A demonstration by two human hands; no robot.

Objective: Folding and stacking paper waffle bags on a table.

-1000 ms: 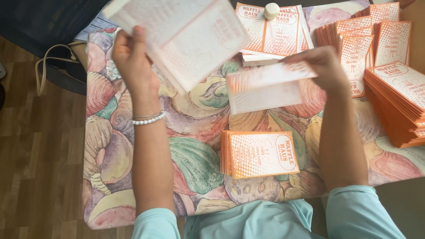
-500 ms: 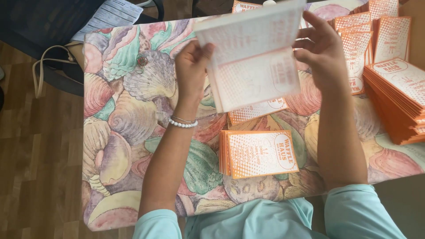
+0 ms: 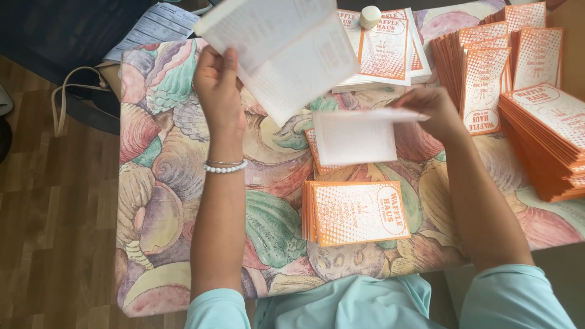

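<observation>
Left grip (image 3: pixel 217 82) on raised open pamphlet (image 3: pixel 286 49), right grip (image 3: pixel 434 109) on folded one (image 3: pixel 356 137).

Counter (image 3: pixel 170 183) wearing a cloth printed with large shells in pink, green and cream. A short stack of orange-and-white leaflets (image 3: pixel 358 212) is lying just below the right hand (image 3: pixel 434 109), near the counter's front edge. A taller orange stack (image 3: pixel 548 140) is sitting to the right of that hand, with a fanned row of leaflets (image 3: pixel 484 73) above it. Flat white-and-orange sheets (image 3: pixel 390 55) are resting beyond the hand, a small round cream lid (image 3: pixel 370 15) lying on them. A printed paper (image 3: pixel 155 27) is overhanging the far corner, above the left hand (image 3: pixel 218 85).
</observation>
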